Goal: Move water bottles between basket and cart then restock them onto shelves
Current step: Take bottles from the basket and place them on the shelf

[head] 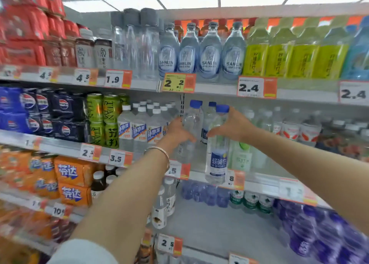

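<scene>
In the head view, the step in hand looked to be seating two water bottles on the middle shelf (259, 180), just right of the frame's centre. The left hand (178, 133) had its grip clamped round the waist of the left bottle (192, 122) from its 9 o'clock side; that bottle stood upright and seemed already inside the bay. The right hand (231, 127) had its grip clamped on the upper body of the right bottle (217, 159), thumb reaching toward 9 o'clock, below the blue cap. Its base overlapped the shelf's front price rail, so it was probably not yet set down. Another blue-capped bottle (209, 120) stood behind, between the two. To do this well, I judged each base should clear the rail, land flat and slide back into line, label forward, without nudging the white-capped bottles (139, 128) at 9 o'clock. Both forearms rose from 6 o'clock and converged, nearly straight; the left wrist carried a bangle (161, 153).
</scene>
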Demonstrator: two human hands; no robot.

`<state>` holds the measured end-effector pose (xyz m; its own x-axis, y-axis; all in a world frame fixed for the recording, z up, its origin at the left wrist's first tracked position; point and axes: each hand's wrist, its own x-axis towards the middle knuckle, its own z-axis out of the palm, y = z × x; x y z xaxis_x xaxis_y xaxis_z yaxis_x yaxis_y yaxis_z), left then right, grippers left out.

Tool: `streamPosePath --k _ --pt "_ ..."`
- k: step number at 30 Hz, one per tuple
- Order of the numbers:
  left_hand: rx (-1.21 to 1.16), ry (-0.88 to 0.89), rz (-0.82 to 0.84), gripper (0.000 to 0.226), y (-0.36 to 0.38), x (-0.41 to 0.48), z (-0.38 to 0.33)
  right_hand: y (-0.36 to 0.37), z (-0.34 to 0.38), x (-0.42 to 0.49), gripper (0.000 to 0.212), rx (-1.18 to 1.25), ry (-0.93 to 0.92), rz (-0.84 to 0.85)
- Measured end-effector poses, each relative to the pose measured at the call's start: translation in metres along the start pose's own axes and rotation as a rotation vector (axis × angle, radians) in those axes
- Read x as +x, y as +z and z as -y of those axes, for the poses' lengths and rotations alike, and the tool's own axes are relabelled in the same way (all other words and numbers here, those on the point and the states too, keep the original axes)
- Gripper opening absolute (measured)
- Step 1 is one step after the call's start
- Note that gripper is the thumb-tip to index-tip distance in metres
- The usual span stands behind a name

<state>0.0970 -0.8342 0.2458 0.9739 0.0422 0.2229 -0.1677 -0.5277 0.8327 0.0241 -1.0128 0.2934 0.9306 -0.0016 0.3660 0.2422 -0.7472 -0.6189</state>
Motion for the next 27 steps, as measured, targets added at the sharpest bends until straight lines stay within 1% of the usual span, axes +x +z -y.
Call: streamPosePath --k 3,7,11,15,20,25,27 --pt "-0.053 -0.010 0.030 0.100 0.003 0.028 0.008 0.003 0.010 0.015 0.082 -0.062 0.036 -0.042" --pt "-0.011 0.003 0.070 0.106 0.013 0.053 0.009 0.007 0.016 0.024 0.089 -0.078 0.072 -0.077" --pt "-0.029 -0.012 0.100 0.102 0.031 0.067 0.017 0.008 0.015 0.030 0.079 -0.107 0.088 -0.058" --pt "-0.068 -0.046 0.096 0.103 0.047 0.081 0.023 0.011 0.015 0.038 0.085 -0.149 0.117 -0.049" --pt "-0.100 -0.066 0.054 0.085 0.060 0.101 0.030 0.014 0.010 0.050 0.085 -0.109 0.113 -0.047" --pt "-0.051 -0.049 0.038 0.079 0.064 0.104 0.028 0.014 0.005 0.052 0.080 -0.055 0.116 -0.030" --pt "-0.042 -0.044 0.034 0.072 0.064 0.101 0.023 0.015 0.002 0.052 0.082 -0.032 0.120 -0.021"
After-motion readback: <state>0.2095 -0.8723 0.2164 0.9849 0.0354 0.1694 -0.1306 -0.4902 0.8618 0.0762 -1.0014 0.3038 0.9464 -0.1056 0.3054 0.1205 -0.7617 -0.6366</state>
